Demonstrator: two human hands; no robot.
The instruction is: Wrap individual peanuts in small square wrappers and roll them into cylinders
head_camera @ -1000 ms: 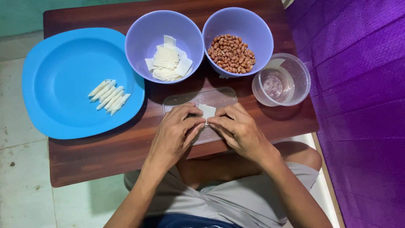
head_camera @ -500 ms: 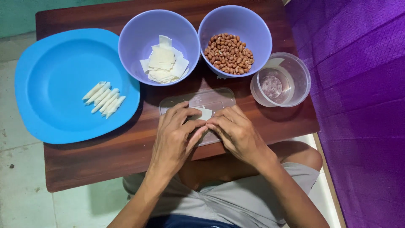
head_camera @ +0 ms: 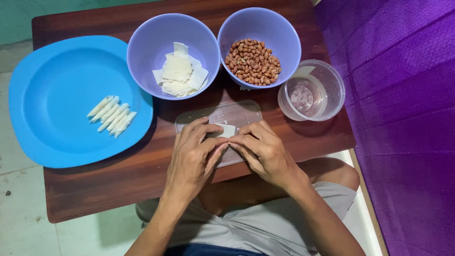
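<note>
We see both forearms come up from the bottom edge and angle inward, wrists low, hands meeting over the near edge of the table [head_camera: 95,185]. Left hand [head_camera: 192,159] lies palm down, fingers curled, thumb and fingertips pinching the near edge of a small white wrapper square [head_camera: 226,130]. Right hand [head_camera: 263,149] mirrors it, also palm down, fingers bent, tips pressing the same wrapper from the right side. Fingertips of the two hands touch each other. Both hands are clamped on the wrapper, neither one loose. We cannot tell whether anything is inside the wrapper; the fingers cover most of it.

The wrapper sits on a clear plastic lid [head_camera: 222,116] lying flat on the dark wood table, straight in front of the person. Just beyond the lid stand two lilac bowls side by side: the left bowl [head_camera: 142,47] holds a stack of white wrapper squares [head_camera: 179,76], the right bowl [head_camera: 279,33] holds peanuts [head_camera: 252,61]. To the right of the lid is a clear round container [head_camera: 332,90] with a little water. Far left, a blue plate [head_camera: 52,85] carries a row of finished white rolls [head_camera: 110,115]. A purple mat [head_camera: 403,118] lies to the right of the table.
</note>
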